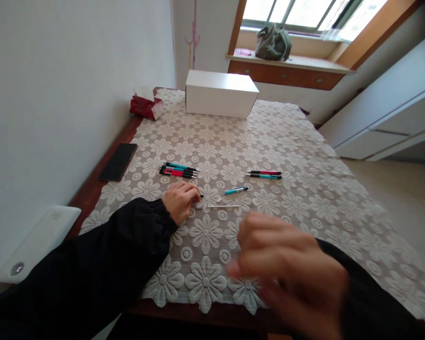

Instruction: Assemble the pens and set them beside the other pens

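My left hand (180,200) rests on the lace tablecloth, fingers curled together, with a small black pen piece (201,195) poking out at the fingertips. Just right of it lie a thin white pen refill (224,206) and a teal pen barrel (236,190). My right hand (286,264) is raised near the front edge, smeared by motion; its fingers look bent, and whether they hold anything cannot be made out. Beyond the left hand is a group of several teal, red and black pens (179,171). A red pen (264,172) and a teal pen (264,176) lie side by side farther right.
The flowered lace tablecloth (205,231) covers the table. A black phone-like slab (119,162) and a red tissue pack (146,107) lie along the left side. A white box (219,94) stands at the far end. The wall with a white device (38,241) borders the left.
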Tool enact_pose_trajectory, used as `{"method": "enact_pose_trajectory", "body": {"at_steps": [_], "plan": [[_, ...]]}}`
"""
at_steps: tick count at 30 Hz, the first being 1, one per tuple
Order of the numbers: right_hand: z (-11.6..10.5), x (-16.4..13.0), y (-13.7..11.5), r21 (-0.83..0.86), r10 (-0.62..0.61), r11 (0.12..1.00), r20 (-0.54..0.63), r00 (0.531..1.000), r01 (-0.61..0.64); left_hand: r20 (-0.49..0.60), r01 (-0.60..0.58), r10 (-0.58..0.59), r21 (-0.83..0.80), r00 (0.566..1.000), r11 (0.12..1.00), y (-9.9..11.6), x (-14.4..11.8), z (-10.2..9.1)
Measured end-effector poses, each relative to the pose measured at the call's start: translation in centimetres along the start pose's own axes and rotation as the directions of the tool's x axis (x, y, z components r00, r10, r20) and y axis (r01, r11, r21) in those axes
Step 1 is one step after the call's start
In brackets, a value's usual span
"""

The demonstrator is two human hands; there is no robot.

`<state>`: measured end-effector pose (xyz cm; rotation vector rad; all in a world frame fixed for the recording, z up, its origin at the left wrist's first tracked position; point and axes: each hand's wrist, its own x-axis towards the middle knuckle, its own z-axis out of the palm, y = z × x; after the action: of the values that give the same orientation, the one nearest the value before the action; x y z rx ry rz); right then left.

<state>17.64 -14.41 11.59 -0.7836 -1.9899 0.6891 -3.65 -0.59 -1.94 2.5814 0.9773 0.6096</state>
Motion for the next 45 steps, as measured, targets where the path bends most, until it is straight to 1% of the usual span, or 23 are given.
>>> {"method": "enact_pose_trajectory", "body": {"at_steps": [1, 2, 4, 5, 6, 8, 11, 14, 23, 26, 28, 31, 33, 37, 41, 43, 45], "plan": [[-0.3, 0.5, 2.7, -0.165, -0.002, 0.986, 0.009, 1.000, 0.003, -0.005, -0.001, 0.001, 0.003, 1.000, 1.000, -0.1, 0.0, 0.1], [-0.6, 0.8, 5.5, -0.321, 0.035, 0.946, -0.011, 0.999, -0.037, -0.012, 0.000, 0.000, 0.004, 1.000, 1.000, -0.2, 0.0, 0.3], [-1.0, 0.7, 10.6, -0.501, 0.064, 0.864, -0.005, 0.998, -0.058, -0.016, 0.001, -0.001, 0.001, 1.000, 1.000, -0.3, 0.0, 0.5], [-1.1, 0.4, 12.6, -0.565, 0.087, 0.823, 0.016, 0.996, -0.063, -0.013, 0.003, -0.003, -0.002, 1.000, 1.000, -0.4, 0.0, 0.5], [-1.2, 0.0, 14.2, -0.616, 0.120, 0.784, 0.033, 0.992, -0.074, -0.008, 0.005, -0.005, -0.006, 1.000, 1.000, -0.4, 0.0, 0.5], [-1.2, -0.7, 15.9, -0.674, 0.164, 0.734, 0.066, 0.984, -0.077, 0.003, 0.008, -0.008, -0.010, 1.000, 1.000, -0.3, 0.0, 0.5], [-1.2, -1.2, 16.3, -0.691, 0.205, 0.720, 0.123, 0.971, -0.064, 0.009, 0.009, -0.009, -0.010, 1.000, 1.000, 0.0, 0.0, 0.1], [-1.2, -1.1, 16.3, -0.680, 0.227, 0.729, 0.140, 0.964, -0.073, 0.020, 0.002, -0.002, -0.020, 1.000, 1.000, 0.1, 0.0, -0.1], [-1.5, -1.5, 16.6, -0.662, 0.199, 0.748, 0.178, 0.964, -0.032, -0.035, -0.016, 0.016, -0.019, 0.999, 1.000, -0.1, 0.0, 0.4], [-2.0, -1.8, 16.5, -0.649, 0.188, 0.760, 0.162, 0.969, -0.038, -0.039, -0.019, 0.019, -0.020, 0.999, 1.000, -0.1, 0.1, 0.4], [-2.4, -2.0, 16.6, -0.647, 0.188, 0.760, 0.122, 0.975, -0.065, -0.054, -0.022, 0.021, -0.025, 0.998, 0.999, 0.0, 0.1, 0.3], [-3.0, -2.5, 17.1, -0.672, 0.206, 0.730, 0.045, 0.978, -0.123, -0.073, -0.034, 0.030, -0.045, 0.997, 0.998, 0.3, 0.0, 0.0], [-3.1, -2.8, 17.5, -0.688, 0.225, 0.711, 0.028, 0.974, -0.144, -0.061, -0.044, 0.041, -0.054, 0.997, 0.998, 0.6, 0.0, -0.3], [-3.2, -3.1, 18.0, -0.678, 0.254, 0.723, 0.078, 0.964, -0.136, -0.019, -0.052, 0.051, -0.039, 0.999, 0.998, 1.1, -0.1, -0.7], [-3.4, -3.0, 18.0, -0.653, 0.298, 0.743, 0.133, 0.945, -0.142, -0.021, -0.056, 0.055, -0.046, 0.998, 0.997, 1.1, -0.1, -0.7], [-3.5, -3.0, 17.7, -0.650, 0.305, 0.746, 0.141, 0.942, -0.145, -0.028, -0.061, 0.060, -0.056, 0.998, 0.997, 1.0, -0.1, -0.6], [-3.5, -2.9, 17.2, -0.661, 0.282, 0.739, 0.130, 0.950, -0.129, -0.034, -0.072, 0.070, -0.058, 0.997, 0.996, 0.9, -0.1, -0.6]]}}
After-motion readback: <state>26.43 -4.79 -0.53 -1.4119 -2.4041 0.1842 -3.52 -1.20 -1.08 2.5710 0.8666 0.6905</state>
